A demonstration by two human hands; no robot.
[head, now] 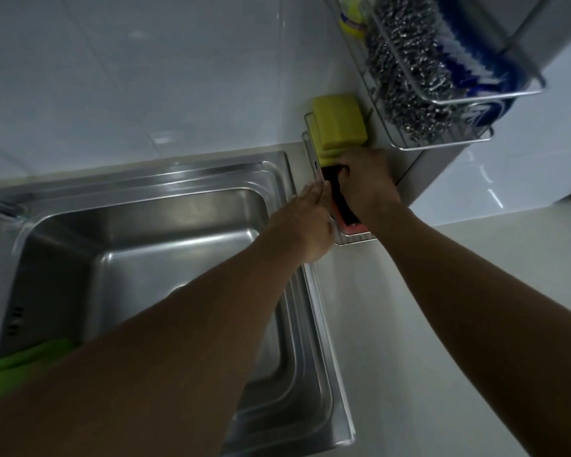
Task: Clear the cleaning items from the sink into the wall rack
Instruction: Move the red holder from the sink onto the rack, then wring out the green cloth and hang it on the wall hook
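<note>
A steel sink (139, 245) fills the lower left; its basin looks bare. To its right a wire wall rack has a lower shelf (355, 240) and an upper shelf (442, 145). On the lower shelf stands a yellow sponge (338, 122), and in front of it a pink-and-black scrub pad (342, 209). My right hand (366, 183) is closed on the pad's far end. My left hand (310, 222) rests against the pad's left side and the shelf's rim. The upper shelf holds steel wool (406, 67) and a blue-and-white brush (468, 57).
A yellow bottle (351, 19) stands at the rack's far end. A green cloth (20, 361) lies at the sink's near left edge. White tiles cover the wall behind, and a pale counter (409, 324) runs right of the sink.
</note>
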